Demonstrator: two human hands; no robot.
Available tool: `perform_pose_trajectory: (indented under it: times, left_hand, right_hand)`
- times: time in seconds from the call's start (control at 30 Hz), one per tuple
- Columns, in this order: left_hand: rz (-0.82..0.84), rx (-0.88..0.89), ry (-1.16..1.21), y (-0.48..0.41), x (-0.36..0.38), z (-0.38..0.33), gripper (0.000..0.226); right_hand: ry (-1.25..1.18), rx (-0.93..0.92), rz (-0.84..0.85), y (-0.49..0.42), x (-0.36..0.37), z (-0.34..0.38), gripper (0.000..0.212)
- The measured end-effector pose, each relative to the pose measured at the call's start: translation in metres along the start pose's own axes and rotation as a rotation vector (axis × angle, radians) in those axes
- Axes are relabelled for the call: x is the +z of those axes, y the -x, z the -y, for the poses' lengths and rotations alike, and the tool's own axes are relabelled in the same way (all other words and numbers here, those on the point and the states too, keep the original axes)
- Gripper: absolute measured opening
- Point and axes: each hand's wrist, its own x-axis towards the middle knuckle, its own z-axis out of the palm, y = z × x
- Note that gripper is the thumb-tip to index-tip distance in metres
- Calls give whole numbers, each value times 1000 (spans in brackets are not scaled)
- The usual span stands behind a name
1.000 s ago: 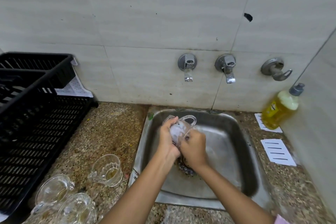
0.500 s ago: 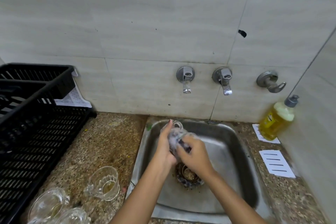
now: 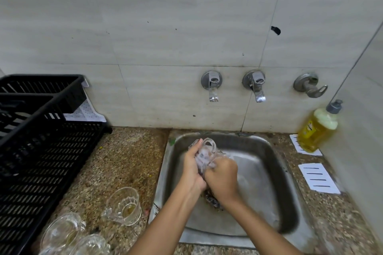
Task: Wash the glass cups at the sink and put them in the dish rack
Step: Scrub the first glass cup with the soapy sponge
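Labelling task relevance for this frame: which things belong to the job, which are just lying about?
Job: held cup, left hand, right hand, sink, three counter cups, dish rack, taps.
Lying about: soap bottle (untouched), paper cards, wall hook.

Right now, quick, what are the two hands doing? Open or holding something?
Left hand: closed, gripping the glass cup over the sink.
Right hand: closed, fingers curled on the same cup.

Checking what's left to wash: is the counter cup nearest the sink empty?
Not empty: the glass cup stands upright on the counter, a little yellowish liquid pooled at its bottom.
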Motion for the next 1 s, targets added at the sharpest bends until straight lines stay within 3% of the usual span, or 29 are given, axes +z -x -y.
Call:
perform_pose_trajectory:
  times: [0.07,0.17,0.23,0.3,0.33,0.4,0.43,0.53,0.6,0.67,0.73,0.8,0.93,1.0]
  left_hand:
    - [20,4,23,3,1,3,29]
    - [19,69,88,0,3,7,41]
    - [60,111,118,-5,1,8,67]
    - [125,104,77,-5,1,6,78]
    - [161,88,43,-1,2,4,71]
    - [209,11,49,5,2,-3,56]
    - [199,-34,65,4,1,-7,59]
    - [167,-142,-14,7,5,-18,67]
    - [157,-153,-137,7,10,-19,51]
    - [144,-104,-209,7,14,-16,34]
    - [143,-69,-218,6,14,-13,35]
    - [168,-28,-211,7,14,-11,38]
    - [290,29,-316,8,15,-12,23]
    - [377,71,-322,8,13,-12,47]
  right_hand:
    - [-271,429,-49,-6,0,11,21]
    - [-918,1078,-167,-17,2,17,23]
    - [-1279,1194,-143,-24,-4,16,20]
    - [-1345,1175,-63,-28,-13,14,21]
    - [-1293,1156,-34,-28,-18,13,19]
    - [-974,1010,-26,-29,-22,4,18]
    - [-769,838,-30,-28,-23,-3,16]
    - [-272,136,64,-20,-26,-25,16]
    - [0,-285,147,-20,-33,-28,18]
    - [115,-585,163,-28,-40,-25,27]
    - [95,-641,151,-32,-41,-24,29]
    - [-114,-409,83,-24,-40,-16,17]
    - [-1040,504,-103,-15,-38,22,17]
    - [-1279,858,-42,-24,-39,22,16]
